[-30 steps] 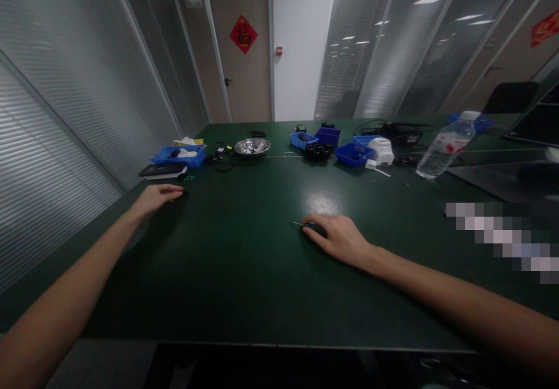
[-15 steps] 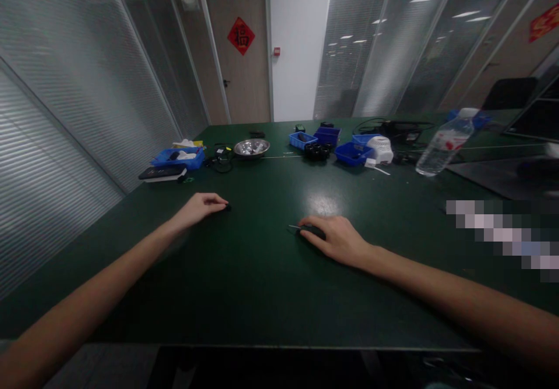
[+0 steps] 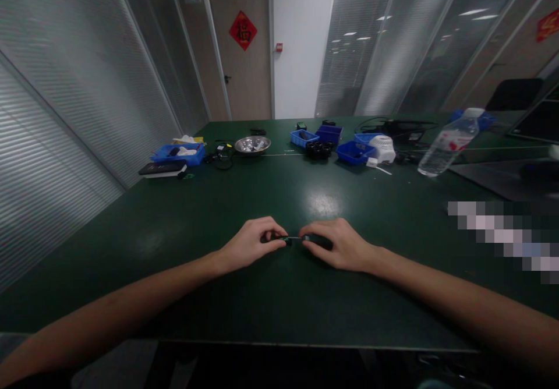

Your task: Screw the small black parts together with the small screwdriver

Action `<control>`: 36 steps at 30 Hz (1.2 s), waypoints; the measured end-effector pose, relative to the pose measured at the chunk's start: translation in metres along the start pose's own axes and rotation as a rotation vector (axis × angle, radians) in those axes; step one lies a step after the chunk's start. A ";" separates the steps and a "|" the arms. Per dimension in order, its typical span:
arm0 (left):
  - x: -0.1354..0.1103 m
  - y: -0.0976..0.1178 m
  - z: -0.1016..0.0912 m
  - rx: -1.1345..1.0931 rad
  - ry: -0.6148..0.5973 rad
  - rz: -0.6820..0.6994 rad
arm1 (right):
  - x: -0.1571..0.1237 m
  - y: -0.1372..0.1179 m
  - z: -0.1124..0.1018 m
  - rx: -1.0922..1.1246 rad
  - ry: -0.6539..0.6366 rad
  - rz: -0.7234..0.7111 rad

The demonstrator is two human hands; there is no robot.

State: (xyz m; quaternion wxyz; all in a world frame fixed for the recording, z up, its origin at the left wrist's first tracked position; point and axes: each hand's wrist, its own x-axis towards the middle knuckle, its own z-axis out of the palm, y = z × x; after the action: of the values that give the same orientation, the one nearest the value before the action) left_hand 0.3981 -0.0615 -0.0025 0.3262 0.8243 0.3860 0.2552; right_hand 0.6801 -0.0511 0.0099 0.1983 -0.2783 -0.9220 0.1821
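Observation:
Above the green table, my right hand [image 3: 338,243] is closed around the dark handle of a screwdriver [image 3: 318,241], whose thin metal shaft points left. My left hand [image 3: 257,241] pinches a small dark piece [image 3: 286,240] between thumb and fingers; a hint of green shows on it, but its kind is too small to make out. The screwdriver's shaft reaches to this piece, and the tip seems to meet it. My fingers cover part of both things. The two hands face each other with a narrow gap between them.
Farther back on the green table [image 3: 236,307] stand a metal bowl [image 3: 252,145], a blue tray [image 3: 178,155] beside a dark notebook [image 3: 162,170], several blue bins, a coiled black cable [image 3: 319,150] and a white device [image 3: 383,148]. A water bottle [image 3: 452,144] is at right.
My left hand has moved right and nearer to me, bringing the small dark piece to the screwdriver's tip. My right hand has stayed almost in place, still holding the screwdriver.

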 end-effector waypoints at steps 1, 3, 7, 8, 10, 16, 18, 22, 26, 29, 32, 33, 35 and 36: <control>-0.001 0.001 -0.001 0.013 0.000 0.004 | 0.000 0.000 0.000 0.003 0.004 0.000; -0.001 0.003 -0.001 0.032 0.000 0.007 | 0.000 0.001 0.001 -0.004 0.019 0.002; -0.001 0.007 -0.001 0.049 -0.012 -0.008 | -0.001 0.004 0.004 -0.026 0.049 -0.008; -0.001 0.007 -0.001 0.049 -0.018 -0.017 | -0.002 0.005 0.004 -0.023 0.055 -0.017; -0.001 0.008 -0.001 0.046 -0.022 -0.033 | -0.002 0.007 0.005 -0.014 0.070 -0.035; -0.002 0.005 0.001 0.016 -0.009 -0.041 | -0.002 0.006 0.006 -0.019 0.061 -0.047; -0.002 0.004 0.001 0.005 -0.010 -0.037 | -0.002 0.005 0.005 -0.010 0.040 -0.057; -0.002 0.004 0.000 -0.008 -0.023 -0.029 | -0.001 0.002 0.004 -0.020 0.004 -0.072; -0.001 0.006 0.000 -0.026 -0.029 -0.009 | 0.000 0.001 0.006 -0.095 -0.043 -0.097; -0.001 0.005 0.001 -0.022 -0.023 0.009 | 0.000 0.002 0.009 -0.145 -0.058 -0.114; -0.001 0.003 0.001 -0.036 -0.025 0.026 | -0.002 0.001 0.011 -0.178 -0.052 -0.129; 0.000 0.002 0.001 -0.043 -0.028 0.032 | -0.002 0.001 0.011 -0.190 -0.049 -0.138; 0.000 -0.001 0.001 -0.052 -0.029 0.045 | -0.003 0.000 0.011 -0.222 -0.040 -0.156; 0.000 -0.002 0.001 -0.055 -0.029 0.052 | -0.003 0.000 0.012 -0.241 -0.035 -0.165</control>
State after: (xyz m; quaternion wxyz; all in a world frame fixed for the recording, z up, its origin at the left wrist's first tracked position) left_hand 0.3979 -0.0608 -0.0043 0.3475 0.8283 0.3528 0.2622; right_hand 0.6769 -0.0558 -0.0006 0.1617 -0.2200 -0.9603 0.0578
